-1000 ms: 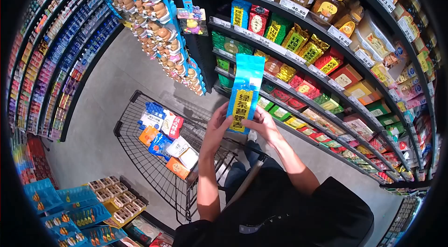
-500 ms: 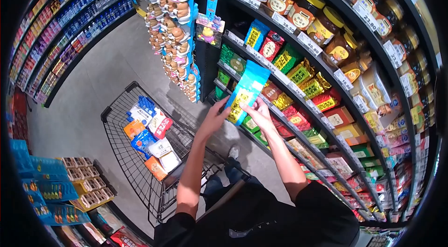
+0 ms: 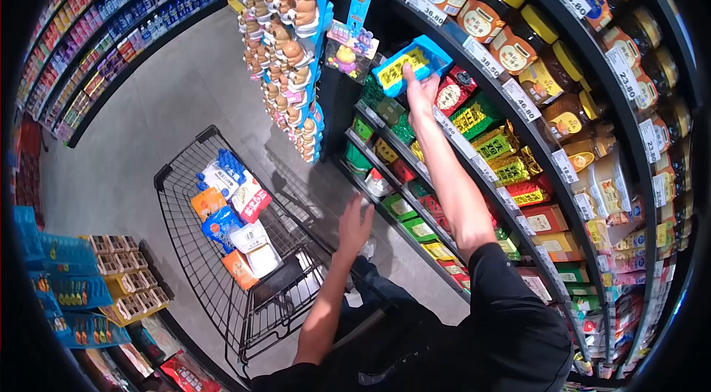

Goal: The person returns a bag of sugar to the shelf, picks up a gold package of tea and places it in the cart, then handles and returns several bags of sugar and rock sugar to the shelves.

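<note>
My right hand is closed on a blue packet with a yellow label, holding it tilted at the front of the upper tea shelf. Beside it on the same shelf stand a red packet, a green packet and gold packets. My left hand hangs lower down, with its fingers apart and nothing in them, between the shelving and the shopping cart.
Several bags and boxes, among them an orange box and a blue bag, lie in the cart. Honey jars line the shelf above. A hanging display of brown-and-white toys stands at the aisle corner.
Both hands held the blue packet in front of me; now only my right hand has it, moved up to the shelf. My left hand has let go and dropped lower.
</note>
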{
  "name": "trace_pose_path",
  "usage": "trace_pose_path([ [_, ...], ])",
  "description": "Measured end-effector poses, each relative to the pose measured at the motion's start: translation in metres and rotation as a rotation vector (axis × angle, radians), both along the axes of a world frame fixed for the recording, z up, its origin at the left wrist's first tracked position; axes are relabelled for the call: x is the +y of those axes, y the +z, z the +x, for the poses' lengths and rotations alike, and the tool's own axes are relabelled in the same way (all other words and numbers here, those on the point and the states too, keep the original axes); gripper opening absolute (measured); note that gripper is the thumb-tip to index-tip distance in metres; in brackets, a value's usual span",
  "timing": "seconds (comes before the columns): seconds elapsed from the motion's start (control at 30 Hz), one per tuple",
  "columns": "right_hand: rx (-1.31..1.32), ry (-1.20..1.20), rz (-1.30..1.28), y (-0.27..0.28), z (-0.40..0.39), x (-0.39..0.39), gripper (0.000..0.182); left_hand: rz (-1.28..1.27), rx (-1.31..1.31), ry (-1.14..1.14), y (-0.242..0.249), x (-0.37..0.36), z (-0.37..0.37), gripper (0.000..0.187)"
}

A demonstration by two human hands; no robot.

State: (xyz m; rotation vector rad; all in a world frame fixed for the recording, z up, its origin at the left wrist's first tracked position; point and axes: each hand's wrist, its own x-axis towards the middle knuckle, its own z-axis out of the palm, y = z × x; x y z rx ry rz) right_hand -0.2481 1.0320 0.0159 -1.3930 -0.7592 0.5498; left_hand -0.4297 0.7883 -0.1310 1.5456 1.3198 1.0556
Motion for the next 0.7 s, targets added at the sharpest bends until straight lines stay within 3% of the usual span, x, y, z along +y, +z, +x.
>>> trace_pose_path([
  [0.07,-0.043,-0.079,0.043,-0.009,0.007,0.025,0.067,-0.182,0.209,-0.168,-0.033,-0.023,-0.002,0.044],
  [0.1,-0.061,-0.091,0.039,-0.006,0.006,0.03,0.068,-0.19,0.207,-0.165,-0.037,-0.026,-0.004,0.044],
  [0.17,-0.041,-0.146,0.141,-0.004,-0.004,0.041,0.068,-0.267,0.239,-0.399,-0.045,-0.031,-0.006,0.045],
  [0.23,-0.269,-0.232,0.132,-0.015,0.0,0.058,0.061,-0.244,0.222,-0.372,-0.04,-0.029,-0.005,0.046],
  [0.37,-0.262,-0.27,0.159,-0.022,-0.001,0.073,0.049,-0.27,0.251,-0.369,-0.037,-0.032,-0.008,0.042],
  [0.43,-0.411,-0.314,0.205,-0.02,-0.003,0.076,0.046,-0.261,0.277,-0.399,-0.044,-0.035,-0.007,0.042],
  [0.7,-0.669,-0.295,0.21,-0.016,-0.008,0.082,0.063,-0.331,0.387,-0.502,-0.052,-0.037,-0.005,0.044],
])
